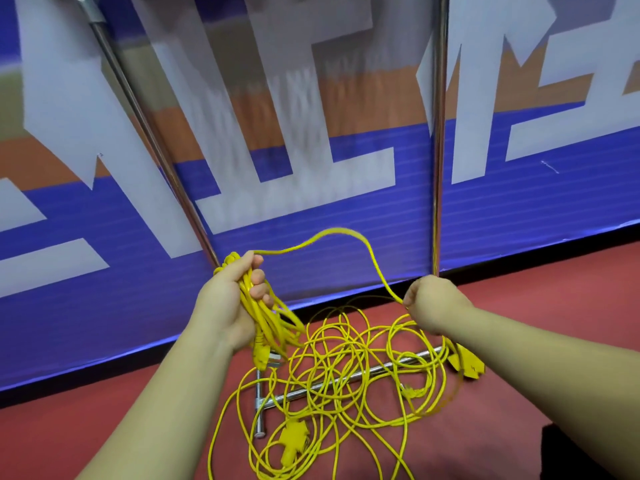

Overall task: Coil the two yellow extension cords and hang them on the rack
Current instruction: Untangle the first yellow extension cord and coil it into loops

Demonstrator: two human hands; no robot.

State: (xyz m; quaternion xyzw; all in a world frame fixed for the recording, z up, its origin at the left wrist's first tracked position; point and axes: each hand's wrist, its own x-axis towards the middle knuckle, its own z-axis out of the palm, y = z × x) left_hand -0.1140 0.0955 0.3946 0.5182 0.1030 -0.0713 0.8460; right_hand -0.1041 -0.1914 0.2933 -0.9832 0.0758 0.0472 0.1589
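While a partly wound coil (258,320) is gripped in the left hand (227,306), a free strand (341,231) is pinched in the right hand (433,301). The loose yellow cords (325,362) are left tangled on the red floor (104,427), draped across the rack's base bar (363,373). The cord is judged light, limp and easily snagged; it is best taken along the strand, not by the socket block (294,436). The rack uprights (437,168) are set just behind.
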